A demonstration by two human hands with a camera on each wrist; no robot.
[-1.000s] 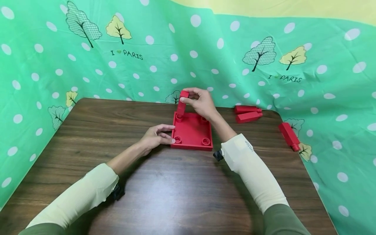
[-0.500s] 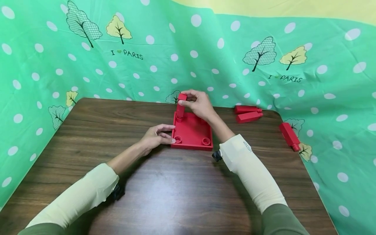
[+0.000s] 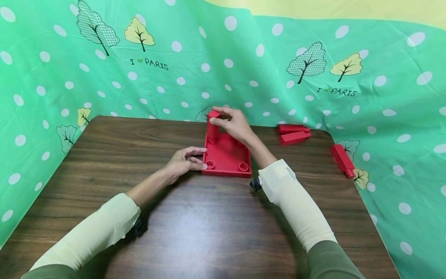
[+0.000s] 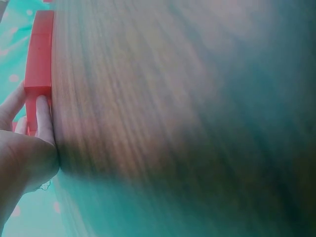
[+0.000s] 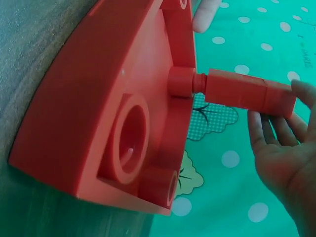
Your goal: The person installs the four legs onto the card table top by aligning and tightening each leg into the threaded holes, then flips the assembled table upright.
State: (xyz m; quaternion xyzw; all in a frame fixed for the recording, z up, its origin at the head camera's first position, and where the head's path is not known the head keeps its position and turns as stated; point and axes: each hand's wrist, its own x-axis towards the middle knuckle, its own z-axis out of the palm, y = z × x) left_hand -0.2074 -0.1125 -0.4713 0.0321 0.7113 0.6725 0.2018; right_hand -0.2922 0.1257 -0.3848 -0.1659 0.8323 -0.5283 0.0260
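Observation:
Upside down on the table sits a red square base (image 3: 228, 157), like a toy tabletop with a low rim and round threaded corner sockets. At its left edge my left hand (image 3: 179, 164) holds the rim, thumb by the near corner. My right hand (image 3: 237, 124) pinches the top end of a red square leg (image 3: 211, 126) between thumb and fingers. The leg stands upright at the far left socket. In the right wrist view its narrow neck (image 5: 199, 83) meets that socket (image 5: 181, 81), part of it still showing. The right hand hides the far right socket in the head view.
Two red legs (image 3: 294, 137) lie side by side at the back right of the wooden table (image 3: 195, 232). A third leg (image 3: 342, 161) lies at the right edge. A green dotted cloth (image 3: 181, 46) hangs behind the table.
The leg has gone from leaning right to upright over the far left socket, and my right hand has shifted slightly left with it. My left hand stays at the base's edge.

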